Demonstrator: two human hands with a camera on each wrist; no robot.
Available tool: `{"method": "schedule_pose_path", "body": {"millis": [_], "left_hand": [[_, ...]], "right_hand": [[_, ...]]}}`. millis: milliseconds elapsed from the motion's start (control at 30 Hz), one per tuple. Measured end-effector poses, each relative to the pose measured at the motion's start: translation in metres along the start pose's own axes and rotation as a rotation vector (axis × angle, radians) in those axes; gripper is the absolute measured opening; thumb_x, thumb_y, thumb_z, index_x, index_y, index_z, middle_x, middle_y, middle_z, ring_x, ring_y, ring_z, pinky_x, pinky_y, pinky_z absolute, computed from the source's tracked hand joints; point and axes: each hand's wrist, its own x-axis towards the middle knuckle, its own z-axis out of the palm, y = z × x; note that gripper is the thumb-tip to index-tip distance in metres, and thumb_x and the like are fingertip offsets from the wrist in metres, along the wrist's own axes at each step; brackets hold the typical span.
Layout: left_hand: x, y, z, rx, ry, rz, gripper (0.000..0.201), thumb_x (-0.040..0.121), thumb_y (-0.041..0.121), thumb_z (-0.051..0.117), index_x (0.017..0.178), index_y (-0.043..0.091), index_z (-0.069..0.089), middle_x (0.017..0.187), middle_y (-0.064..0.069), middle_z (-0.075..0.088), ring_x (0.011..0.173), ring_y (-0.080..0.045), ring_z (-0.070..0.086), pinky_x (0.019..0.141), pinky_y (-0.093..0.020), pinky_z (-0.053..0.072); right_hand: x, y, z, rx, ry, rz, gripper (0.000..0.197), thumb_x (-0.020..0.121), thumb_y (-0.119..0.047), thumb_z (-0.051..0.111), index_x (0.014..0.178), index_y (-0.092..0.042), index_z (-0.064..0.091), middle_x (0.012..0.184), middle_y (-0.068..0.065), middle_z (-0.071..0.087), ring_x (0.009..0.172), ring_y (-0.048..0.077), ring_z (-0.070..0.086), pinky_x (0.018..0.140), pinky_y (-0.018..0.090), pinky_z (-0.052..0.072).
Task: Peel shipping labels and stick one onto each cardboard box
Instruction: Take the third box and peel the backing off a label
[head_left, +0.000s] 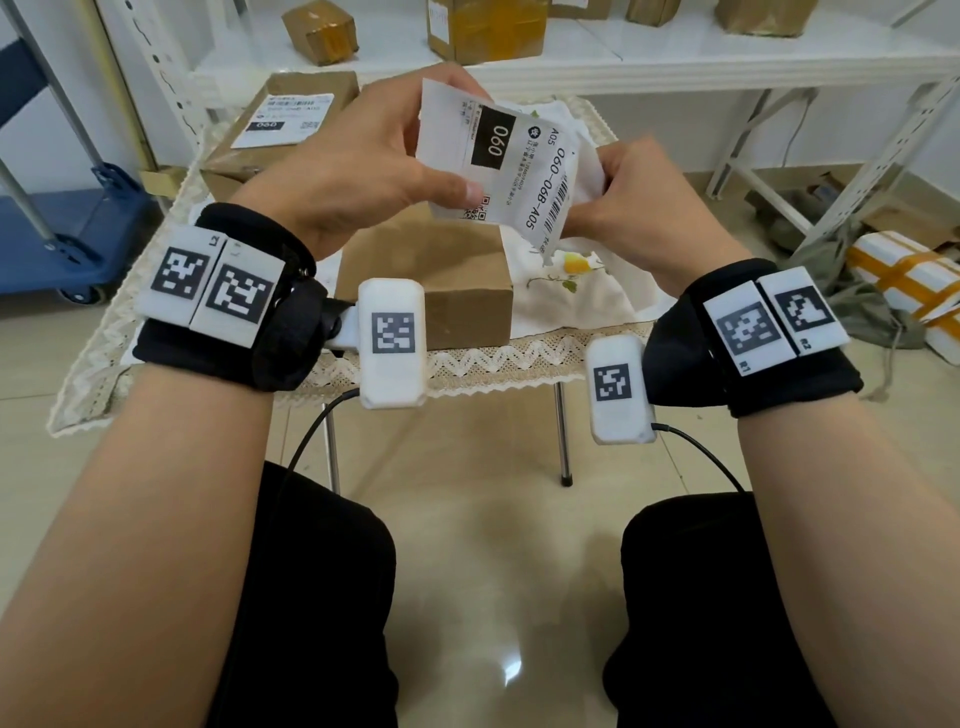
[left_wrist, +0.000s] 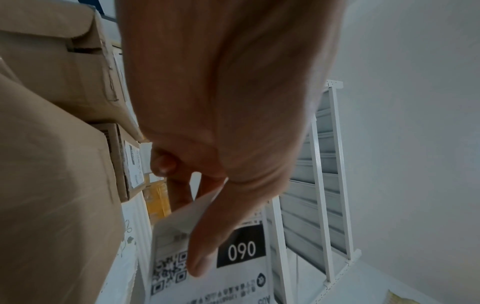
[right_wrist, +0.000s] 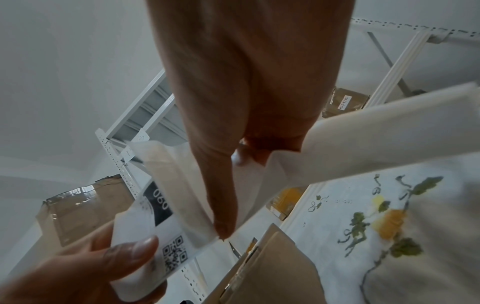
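Both hands (head_left: 363, 171) pinch one label (head_left: 498, 161) (above box (head_left: 441, 291)).

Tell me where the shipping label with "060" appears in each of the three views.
Head: shipping label upper centre, held between both hands.
Left wrist: bottom centre, under the thumb.
Right wrist: lower left, pinched by the other hand.
Shared landmark: its black "060" block.
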Motion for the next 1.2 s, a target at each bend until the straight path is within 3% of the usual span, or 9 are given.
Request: {"method": "schedule_pose_path", "body": {"millis": [167, 267, 400, 600, 700, 833, 1033, 1133, 1200], "left_hand": [[0.0, 0.001, 0.001, 0.009, -0.002, 0.021, 0.04, 0.084, -0.006, 0.075, 0.102, 0.025, 0.056, 0.111, -0.003, 0.074, 0.111, -0.016, 0.071, 0.092, -0.039, 0.061], [0.001, 0.001, 0.004, 0.022, 0.027, 0.042, 0.037, 0.083, 0.001, 0.078, 0.101, 0.025, 0.056, 0.107, 0.002, 0.073, 0.111, -0.014, 0.071, 0.092, -0.041, 0.061], [0.003, 0.005, 0.01, 0.048, 0.104, 0.091, 0.034, 0.08, 0.015, 0.082, 0.103, 0.02, 0.057, 0.094, 0.016, 0.071, 0.108, -0.01, 0.07, 0.081, -0.032, 0.061], [0.005, 0.009, 0.016, 0.122, 0.184, 0.15, 0.034, 0.082, 0.013, 0.083, 0.104, 0.014, 0.056, 0.094, 0.014, 0.065, 0.098, 0.001, 0.068, 0.071, -0.021, 0.058], [0.005, 0.009, 0.017, 0.151, 0.19, 0.151, 0.034, 0.081, 0.012, 0.084, 0.102, 0.014, 0.056, 0.093, 0.01, 0.065, 0.09, 0.005, 0.065, 0.067, -0.018, 0.056], [0.005, 0.009, 0.018, 0.159, 0.181, 0.135, 0.033, 0.081, 0.01, 0.084, 0.099, 0.015, 0.056, 0.093, 0.009, 0.066, 0.092, 0.003, 0.067, 0.066, -0.016, 0.054], [0.004, 0.01, 0.02, 0.173, 0.159, 0.121, 0.038, 0.082, 0.011, 0.084, 0.086, 0.032, 0.053, 0.098, 0.008, 0.066, 0.109, -0.015, 0.068, 0.072, -0.023, 0.06], [0.004, 0.011, 0.02, 0.169, 0.154, 0.104, 0.037, 0.082, 0.01, 0.084, 0.086, 0.032, 0.053, 0.098, 0.006, 0.065, 0.109, -0.02, 0.067, 0.065, -0.017, 0.055], [0.005, 0.011, 0.02, 0.192, 0.159, 0.096, 0.037, 0.081, 0.011, 0.084, 0.086, 0.032, 0.054, 0.097, 0.005, 0.066, 0.108, -0.022, 0.068, 0.066, -0.024, 0.058]], "right_hand": [[-0.003, -0.003, 0.001, 0.0, 0.001, -0.006, 0.083, 0.054, -0.048, 0.086, 0.087, 0.022, 0.057, 0.101, 0.041, 0.061, 0.069, 0.02, 0.049, 0.063, 0.035, 0.037], [-0.003, -0.005, 0.003, 0.001, 0.006, -0.011, 0.093, 0.048, -0.057, 0.083, 0.091, 0.023, 0.058, 0.102, 0.041, 0.061, 0.07, 0.019, 0.049, 0.063, 0.034, 0.037], [-0.003, -0.006, 0.005, 0.0, 0.011, -0.02, 0.091, 0.048, -0.058, 0.084, 0.095, 0.018, 0.065, 0.103, 0.037, 0.065, 0.071, 0.036, 0.066, 0.062, 0.04, 0.045], [-0.003, -0.009, 0.006, -0.018, 0.02, -0.039, 0.091, 0.044, -0.061, 0.08, 0.094, 0.014, 0.068, 0.101, 0.032, 0.069, 0.07, 0.026, 0.062, 0.06, 0.043, 0.047], [-0.002, -0.009, 0.007, -0.034, 0.024, -0.037, 0.092, 0.043, -0.061, 0.078, 0.09, 0.016, 0.066, 0.096, 0.032, 0.069, 0.067, 0.019, 0.053, 0.059, 0.034, 0.04], [-0.002, -0.009, 0.006, -0.083, 0.03, -0.016, 0.068, 0.06, -0.044, 0.088, 0.091, 0.013, 0.068, 0.095, 0.03, 0.07, 0.068, 0.02, 0.053, 0.056, 0.04, 0.046], [0.0, -0.006, 0.002, -0.209, 0.029, 0.024, 0.041, 0.074, -0.024, 0.088, 0.066, 0.005, 0.06, 0.061, 0.006, 0.049, 0.041, 0.005, 0.038, 0.038, 0.012, 0.027], [-0.001, -0.006, 0.001, -0.248, 0.023, 0.039, 0.047, 0.075, -0.021, 0.087, 0.054, -0.013, 0.046, 0.056, 0.002, 0.041, 0.033, 0.004, 0.038, 0.034, 0.011, 0.025], [-0.001, -0.006, 0.001, -0.265, 0.018, 0.046, 0.047, 0.075, -0.021, 0.086, 0.054, -0.013, 0.045, 0.057, 0.003, 0.041, 0.035, 0.005, 0.038, 0.033, 0.011, 0.025]]}}
